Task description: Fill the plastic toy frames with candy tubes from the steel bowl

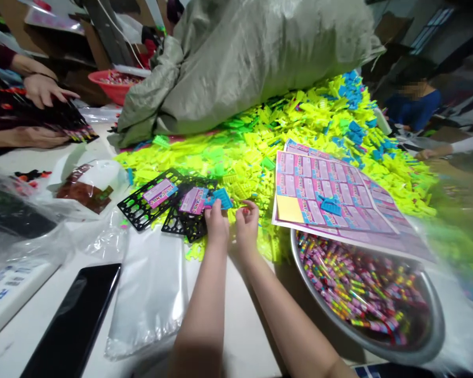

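Blue pc (223, 197) in L fingers (217, 205)

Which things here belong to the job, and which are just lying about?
Likely in use: blue piece (in left hand), black frames, label sheets, yellow pieces, basin, clear bags.

Seemingly lying about: black phone, blue-lettered white block.

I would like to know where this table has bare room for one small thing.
White tabletop shows between the two forearms, and in a wedge between the black slab and the blue-lettered white box. It is crowded ahead, under the yellow plastic heap, and right, with printed sheets and a metal basin.
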Available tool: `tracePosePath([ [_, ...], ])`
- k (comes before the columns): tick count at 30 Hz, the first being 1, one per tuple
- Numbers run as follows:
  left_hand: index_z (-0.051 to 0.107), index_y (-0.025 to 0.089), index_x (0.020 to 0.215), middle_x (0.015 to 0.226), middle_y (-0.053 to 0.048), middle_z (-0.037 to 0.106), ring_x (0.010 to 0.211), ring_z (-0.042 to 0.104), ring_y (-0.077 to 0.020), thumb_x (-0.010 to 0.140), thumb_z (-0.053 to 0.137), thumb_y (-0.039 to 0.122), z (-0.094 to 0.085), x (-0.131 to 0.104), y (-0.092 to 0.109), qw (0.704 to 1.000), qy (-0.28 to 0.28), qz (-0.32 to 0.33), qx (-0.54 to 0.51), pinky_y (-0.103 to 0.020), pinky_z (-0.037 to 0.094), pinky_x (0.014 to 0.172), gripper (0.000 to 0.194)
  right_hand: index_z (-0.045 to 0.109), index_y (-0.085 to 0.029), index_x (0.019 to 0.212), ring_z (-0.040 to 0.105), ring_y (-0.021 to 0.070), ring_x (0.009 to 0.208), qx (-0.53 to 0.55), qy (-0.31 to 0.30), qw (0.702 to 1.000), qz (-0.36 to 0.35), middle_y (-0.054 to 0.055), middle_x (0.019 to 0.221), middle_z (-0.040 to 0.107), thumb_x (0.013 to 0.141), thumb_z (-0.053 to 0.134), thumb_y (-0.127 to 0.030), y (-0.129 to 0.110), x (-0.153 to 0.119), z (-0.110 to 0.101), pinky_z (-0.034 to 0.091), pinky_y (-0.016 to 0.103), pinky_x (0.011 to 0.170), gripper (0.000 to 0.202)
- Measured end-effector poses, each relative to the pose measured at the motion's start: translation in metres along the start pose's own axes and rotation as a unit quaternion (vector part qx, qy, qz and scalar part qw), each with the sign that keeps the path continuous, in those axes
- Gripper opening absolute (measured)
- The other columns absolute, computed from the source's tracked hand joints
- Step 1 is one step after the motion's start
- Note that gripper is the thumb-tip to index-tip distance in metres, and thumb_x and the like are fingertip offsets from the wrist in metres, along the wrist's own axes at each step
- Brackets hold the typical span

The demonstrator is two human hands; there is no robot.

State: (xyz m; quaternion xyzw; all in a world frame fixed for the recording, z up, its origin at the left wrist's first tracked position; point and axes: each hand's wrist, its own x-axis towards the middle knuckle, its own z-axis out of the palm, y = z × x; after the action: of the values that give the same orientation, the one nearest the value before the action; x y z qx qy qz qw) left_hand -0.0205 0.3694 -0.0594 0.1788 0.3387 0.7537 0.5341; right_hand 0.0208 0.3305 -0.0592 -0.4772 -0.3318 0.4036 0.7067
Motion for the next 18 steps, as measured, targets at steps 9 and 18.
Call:
tracePosePath([
  [9, 0.053, 0.02, 0.084, 0.071, 0.004, 0.06, 0.062, 0.06, -0.0085, 0.067, 0.067, 0.016, -0.009, 0.013, 0.001, 0.983, -0.155, -0.095, -0.012, -0.022, 0.049, 0.064, 0.022, 0.05, -0.022, 0.095, 0.048, 0.0081, 0.062, 0.068, -0.032, 0.996, 0.053, -0.002, 0.08, 0.053, 0.077, 0.056, -0.034, 0.006, 0.018, -0.005, 0.04, 0.021, 0.058, 0.023],
  [18, 0.057, 0.017, 0.075, 0.055, 0.005, 0.053, 0.041, 0.046, -0.004, 0.063, 0.072, 0.023, -0.009, 0.017, 0.005, 0.981, -0.136, -0.14, 0.015, -0.015, 0.035, 0.037, 0.02, 0.051, -0.02, 0.08, 0.048, 0.0064, 0.048, 0.11, -0.09, 0.976, 0.166, -0.005, 0.06, 0.058, 0.06, 0.073, -0.033, 0.008, 0.027, -0.012, 0.035, 0.018, 0.046, 0.032],
])
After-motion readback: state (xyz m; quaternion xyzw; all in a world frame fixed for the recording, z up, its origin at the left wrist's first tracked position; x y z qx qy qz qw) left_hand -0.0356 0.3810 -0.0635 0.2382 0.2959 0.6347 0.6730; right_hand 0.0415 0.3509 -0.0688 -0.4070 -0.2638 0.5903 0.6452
